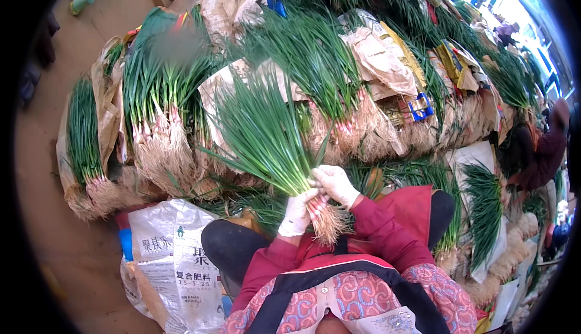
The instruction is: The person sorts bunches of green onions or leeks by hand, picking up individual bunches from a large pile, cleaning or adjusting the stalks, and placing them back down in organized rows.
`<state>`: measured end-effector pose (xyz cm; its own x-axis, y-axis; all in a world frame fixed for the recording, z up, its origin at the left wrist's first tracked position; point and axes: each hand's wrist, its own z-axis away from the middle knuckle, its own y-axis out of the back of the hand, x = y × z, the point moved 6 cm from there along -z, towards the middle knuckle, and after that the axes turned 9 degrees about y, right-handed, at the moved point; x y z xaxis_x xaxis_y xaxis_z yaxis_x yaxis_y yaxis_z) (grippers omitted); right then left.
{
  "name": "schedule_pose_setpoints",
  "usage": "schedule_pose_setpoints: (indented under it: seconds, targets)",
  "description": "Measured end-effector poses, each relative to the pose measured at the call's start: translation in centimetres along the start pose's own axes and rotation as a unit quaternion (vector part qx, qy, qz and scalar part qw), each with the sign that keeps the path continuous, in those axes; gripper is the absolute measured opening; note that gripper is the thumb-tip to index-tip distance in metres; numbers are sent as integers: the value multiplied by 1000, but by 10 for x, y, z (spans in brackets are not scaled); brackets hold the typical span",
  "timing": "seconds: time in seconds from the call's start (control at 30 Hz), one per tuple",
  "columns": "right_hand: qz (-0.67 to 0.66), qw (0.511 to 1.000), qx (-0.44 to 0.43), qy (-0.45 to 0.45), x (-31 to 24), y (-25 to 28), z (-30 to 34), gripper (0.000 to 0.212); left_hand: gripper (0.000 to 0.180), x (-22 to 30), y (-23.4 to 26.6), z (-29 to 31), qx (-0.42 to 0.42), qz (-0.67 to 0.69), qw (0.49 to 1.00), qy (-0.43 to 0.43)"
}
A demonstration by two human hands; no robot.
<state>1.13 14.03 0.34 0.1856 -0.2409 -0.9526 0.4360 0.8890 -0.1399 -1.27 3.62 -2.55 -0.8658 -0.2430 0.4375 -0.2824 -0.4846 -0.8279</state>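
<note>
The left hand (296, 215), in a white glove, is wrapped around the lower stems of a bunch (266, 134) of green onions. The right hand (334, 184), also gloved, is at the right side of these stems. Its fingers are bent and close to each other, and they touch the bunch near its pale part; whether they pinch a single stem, I cannot tell.

The bunch is in front of the person's lap, between the two knees. Its roots (330, 222) point toward the person, and its leaves spread away and to the left.

Just beyond it lies a middle pile (321, 62) of onions, with brown paper (384, 58) to its right. Farther left is another pile (163, 92), with its roots toward the person. A white sack (172, 255) lies beside the left knee (227, 252). At the right side, a co-worker's dark red sleeve (546, 161) is near more onions (483, 207).
</note>
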Motion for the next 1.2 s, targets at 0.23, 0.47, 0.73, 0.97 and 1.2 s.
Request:
schedule_pose_setpoints:
  seconds: [0.23, 0.47, 0.73, 0.97, 1.2]
  targets:
    - [546, 819, -156, 83, 65, 33, -12, 38, 20, 0, -12, 6, -57, 82, 995, 10]
    - [581, 781, 196, 120, -41, 81, -58, 37, 52, 7, -22, 6, -44, 73, 996, 10]
    - [595, 766, 168, 174, -41, 79, -57, 27, 43, 14, -13, 9, -53, 103, 993, -8]
    - [601, 742, -262, 142, 89, 57, 50, 18, 40, 23, -30, 13, -97, 154, 983, -27]
    - [629, 727, -130, 242, 16, 59, 2, 20, 35, 17, -25, 7, -88, 141, 986, -3]
